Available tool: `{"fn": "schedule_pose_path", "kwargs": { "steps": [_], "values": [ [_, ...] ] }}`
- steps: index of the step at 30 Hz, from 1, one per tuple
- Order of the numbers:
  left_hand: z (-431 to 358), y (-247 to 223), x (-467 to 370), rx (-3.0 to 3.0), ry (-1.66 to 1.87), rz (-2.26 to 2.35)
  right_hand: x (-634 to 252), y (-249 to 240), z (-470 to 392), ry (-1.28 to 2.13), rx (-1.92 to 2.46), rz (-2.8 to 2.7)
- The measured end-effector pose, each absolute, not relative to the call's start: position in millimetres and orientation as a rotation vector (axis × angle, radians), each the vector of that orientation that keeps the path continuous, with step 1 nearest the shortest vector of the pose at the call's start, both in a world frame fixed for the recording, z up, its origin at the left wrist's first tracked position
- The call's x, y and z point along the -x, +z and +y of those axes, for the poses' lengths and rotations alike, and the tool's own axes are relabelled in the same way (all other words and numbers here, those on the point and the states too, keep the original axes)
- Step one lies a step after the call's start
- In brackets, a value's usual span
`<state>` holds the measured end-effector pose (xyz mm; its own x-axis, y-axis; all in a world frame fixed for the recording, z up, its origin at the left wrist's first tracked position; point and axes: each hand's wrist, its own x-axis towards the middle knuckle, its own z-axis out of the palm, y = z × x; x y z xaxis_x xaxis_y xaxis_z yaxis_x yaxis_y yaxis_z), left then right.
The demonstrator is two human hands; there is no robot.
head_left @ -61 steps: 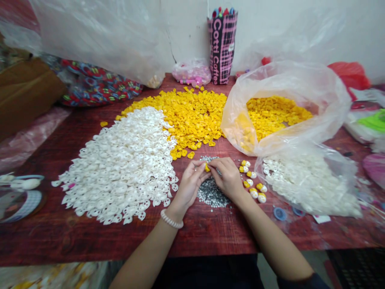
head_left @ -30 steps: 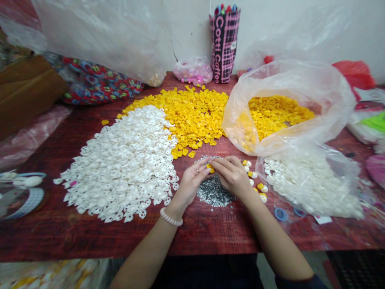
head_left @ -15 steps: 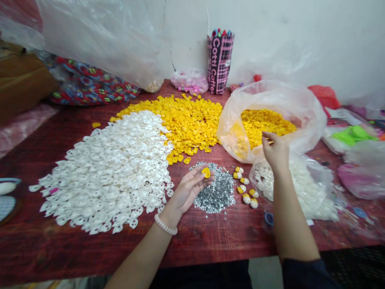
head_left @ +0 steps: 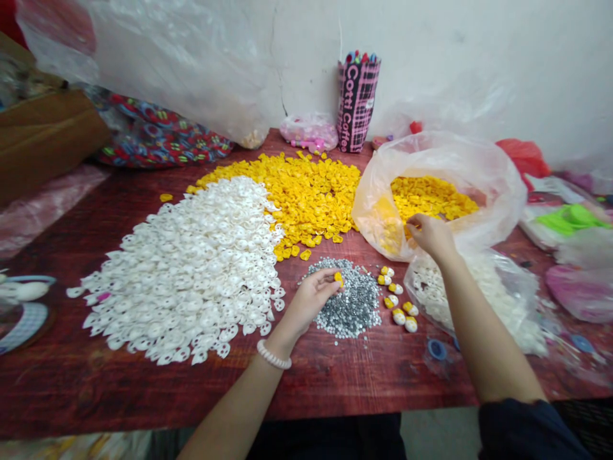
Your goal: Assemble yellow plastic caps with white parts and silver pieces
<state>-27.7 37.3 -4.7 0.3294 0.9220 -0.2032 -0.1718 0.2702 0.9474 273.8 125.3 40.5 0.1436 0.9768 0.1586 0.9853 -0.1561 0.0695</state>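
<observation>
My left hand [head_left: 313,295] pinches a small yellow plastic piece [head_left: 338,279] between thumb and fingertips. It hovers over a heap of small grey round bits [head_left: 352,313]. My right hand [head_left: 431,236] is at the near rim of a clear plastic bag [head_left: 498,185] that holds many yellow pieces [head_left: 431,197]. Its thumb and fingers are drawn together; whatever lies between them is too small to make out. Several yellow-and-white joined pieces [head_left: 398,316] lie between the grey heap and my right forearm.
A wide pile of white pieces with holes [head_left: 191,268] covers the left of the red table [head_left: 143,402]. Loose yellow pieces [head_left: 306,198] spread behind it. Bagged white pieces [head_left: 502,294] lie under my right forearm. A Cotti Coffee bag [head_left: 357,105] stands by the wall.
My left fingers have closed from a flatter, open palm into a pinch on the yellow piece. My right hand has lowered slightly towards the bag's near rim. The whole view has shifted slightly.
</observation>
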Motion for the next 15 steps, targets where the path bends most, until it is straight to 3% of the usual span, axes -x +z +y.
{"fn": "schedule_pose_path", "kwargs": {
  "steps": [7,11,15],
  "values": [
    [35,-4,30,-1.146,0.725,0.992,-270,39,108,-0.341,2.265,-1.983],
    [37,5,35,-0.963,0.695,0.917,-231,47,81,-0.418,1.822,-1.89],
    [40,8,40,-0.837,0.633,0.847,-174,33,49,0.117,1.467,-2.142]
  ]
}}
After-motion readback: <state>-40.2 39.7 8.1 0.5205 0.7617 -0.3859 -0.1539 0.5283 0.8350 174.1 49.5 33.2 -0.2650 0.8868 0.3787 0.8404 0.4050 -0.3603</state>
